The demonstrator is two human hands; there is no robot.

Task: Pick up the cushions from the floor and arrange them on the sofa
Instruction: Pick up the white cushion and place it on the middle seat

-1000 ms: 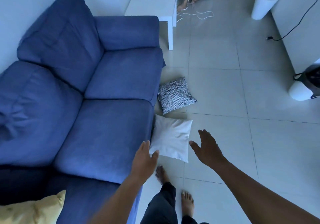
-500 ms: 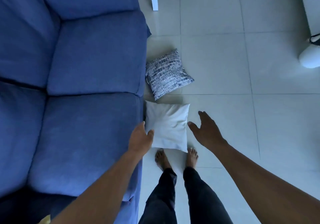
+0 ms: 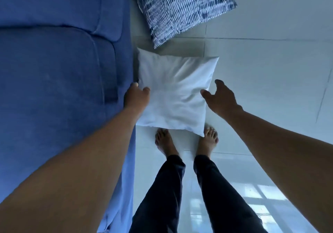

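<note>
A white cushion [image 3: 175, 92] lies on the tiled floor against the front of the blue sofa [image 3: 59, 81]. Just beyond it lies a blue-and-white patterned cushion [image 3: 180, 7], also on the floor. My left hand [image 3: 137, 97] rests at the white cushion's left edge, thumb over the fabric and fingers down between cushion and sofa. My right hand [image 3: 220, 97] hovers at the cushion's right edge with fingers spread, thumb touching or just above the fabric. Whether the left hand's grip has closed is hard to tell.
My two bare feet [image 3: 185, 140] stand on the pale tiled floor [image 3: 270, 79] right at the white cushion's near edge. The sofa's seat cushions fill the left side of the view. Bare tiles stretch to the right.
I have bent down much closer to the floor. Both hands have dropped to the white cushion's sides, the left now touching its edge. The cushions have not moved.
</note>
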